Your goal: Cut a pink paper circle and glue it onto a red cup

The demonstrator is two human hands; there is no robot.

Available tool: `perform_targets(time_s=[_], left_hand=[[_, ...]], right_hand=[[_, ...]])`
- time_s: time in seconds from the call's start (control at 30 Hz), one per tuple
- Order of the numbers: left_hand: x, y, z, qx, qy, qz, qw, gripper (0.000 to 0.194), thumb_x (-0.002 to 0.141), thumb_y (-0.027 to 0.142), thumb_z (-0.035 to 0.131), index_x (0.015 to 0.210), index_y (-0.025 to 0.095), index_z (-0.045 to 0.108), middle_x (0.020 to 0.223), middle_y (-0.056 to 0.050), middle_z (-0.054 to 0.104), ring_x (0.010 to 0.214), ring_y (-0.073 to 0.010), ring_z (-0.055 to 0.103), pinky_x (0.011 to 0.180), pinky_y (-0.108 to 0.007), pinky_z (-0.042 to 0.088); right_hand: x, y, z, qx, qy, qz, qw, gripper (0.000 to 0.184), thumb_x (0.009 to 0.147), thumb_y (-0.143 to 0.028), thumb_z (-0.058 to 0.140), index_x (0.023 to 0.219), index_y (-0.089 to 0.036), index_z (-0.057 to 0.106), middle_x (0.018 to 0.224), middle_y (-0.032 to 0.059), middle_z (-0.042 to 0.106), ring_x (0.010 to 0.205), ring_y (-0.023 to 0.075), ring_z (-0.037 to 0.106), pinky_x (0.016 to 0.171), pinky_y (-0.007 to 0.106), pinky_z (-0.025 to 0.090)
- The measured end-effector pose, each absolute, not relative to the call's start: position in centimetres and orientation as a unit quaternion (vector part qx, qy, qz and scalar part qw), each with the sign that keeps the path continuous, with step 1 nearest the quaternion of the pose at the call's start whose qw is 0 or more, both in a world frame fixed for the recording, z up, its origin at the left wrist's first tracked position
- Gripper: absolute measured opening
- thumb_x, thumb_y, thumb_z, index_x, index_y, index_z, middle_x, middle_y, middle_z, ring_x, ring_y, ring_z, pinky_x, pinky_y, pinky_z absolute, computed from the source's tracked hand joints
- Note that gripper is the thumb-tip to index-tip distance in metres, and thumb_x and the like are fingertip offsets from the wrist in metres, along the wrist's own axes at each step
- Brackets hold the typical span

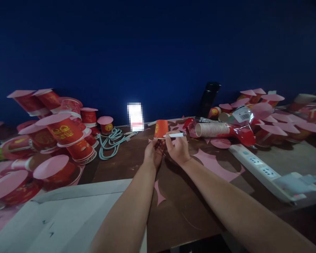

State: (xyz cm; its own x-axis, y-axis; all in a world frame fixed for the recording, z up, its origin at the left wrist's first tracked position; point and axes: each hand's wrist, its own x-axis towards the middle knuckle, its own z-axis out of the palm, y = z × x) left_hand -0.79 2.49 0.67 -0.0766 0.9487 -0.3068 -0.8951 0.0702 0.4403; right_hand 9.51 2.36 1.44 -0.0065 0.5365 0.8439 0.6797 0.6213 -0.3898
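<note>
A red paper cup with yellow lettering stands upside down at the middle of the table, its rim toward me. My left hand grips the cup by its lower rim, fingers closed at the near side. In my right hand is a white marker pen, held like a writing tool. The pen's tip points left, at the cup's lower right side; whether it touches the surface is too small to tell. Pink paper scraps lie behind and beside my hands.
Many red cups with pink paper discs are heaped at left, more at right. A bagged stack of cups, a black bottle, a power strip, a coiled cable, a lit screen and white paper surround my arms.
</note>
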Motion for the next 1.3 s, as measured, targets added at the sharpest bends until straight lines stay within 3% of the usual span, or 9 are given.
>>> perform_targets(time_s=[1.3], left_hand=[[-1.16, 2.67, 0.65, 0.049, 0.275, 0.674, 0.684, 0.015, 0.079, 0.006, 0.051, 0.067, 0.009, 0.058, 0.058, -0.004, 0.059, 0.054, -0.0087, 0.058, 0.058, -0.019, 0.051]], right_hand=[[9.73, 2.47, 1.62, -0.429, -0.703, -0.06, 0.564, 0.009, 0.086, -0.024, 0.05, 0.085, -0.019, 0.058, 0.087, 0.0068, 0.068, 0.086, 0.0203, 0.063, 0.082, 0.037, 0.045]])
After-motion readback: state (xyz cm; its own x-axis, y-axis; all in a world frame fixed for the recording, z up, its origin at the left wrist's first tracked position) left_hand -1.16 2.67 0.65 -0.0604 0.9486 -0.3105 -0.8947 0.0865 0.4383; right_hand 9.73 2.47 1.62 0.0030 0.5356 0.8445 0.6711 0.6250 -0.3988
